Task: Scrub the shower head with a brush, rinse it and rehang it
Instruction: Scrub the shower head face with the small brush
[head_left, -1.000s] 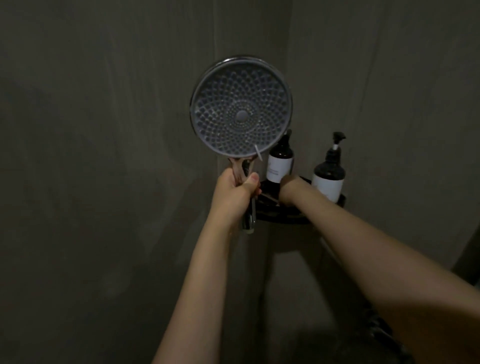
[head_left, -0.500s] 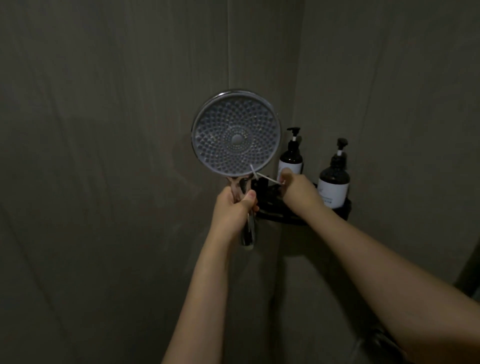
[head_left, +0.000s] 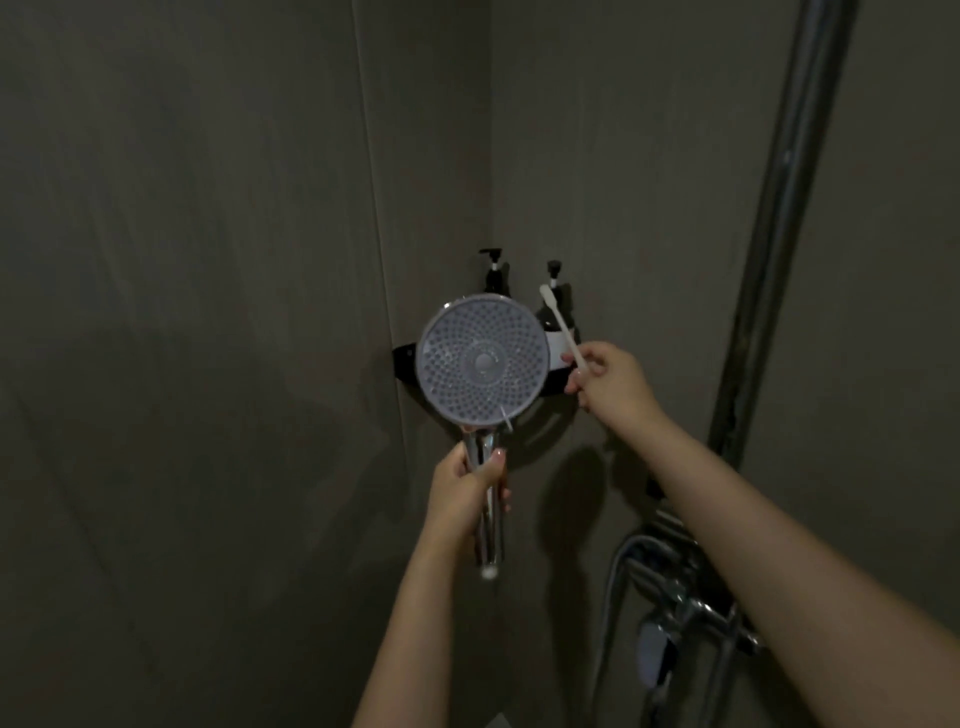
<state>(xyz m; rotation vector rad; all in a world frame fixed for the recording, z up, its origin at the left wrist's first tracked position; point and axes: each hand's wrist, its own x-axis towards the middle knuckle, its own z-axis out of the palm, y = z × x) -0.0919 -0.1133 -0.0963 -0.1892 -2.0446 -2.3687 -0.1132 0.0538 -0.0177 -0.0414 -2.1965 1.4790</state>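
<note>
Now lifted clear of the shelf (head_left: 402, 358): one toothbrush (head_left: 561, 322) pinched in right hand (head_left: 608, 382), one shower head (head_left: 482, 359) gripped by left hand (head_left: 462, 493), two bottles (head_left: 556, 296) behind.

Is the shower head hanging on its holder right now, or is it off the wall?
Off the wall. The left hand grips the shower head by its chrome handle, the spray face turned towards the camera.
</note>
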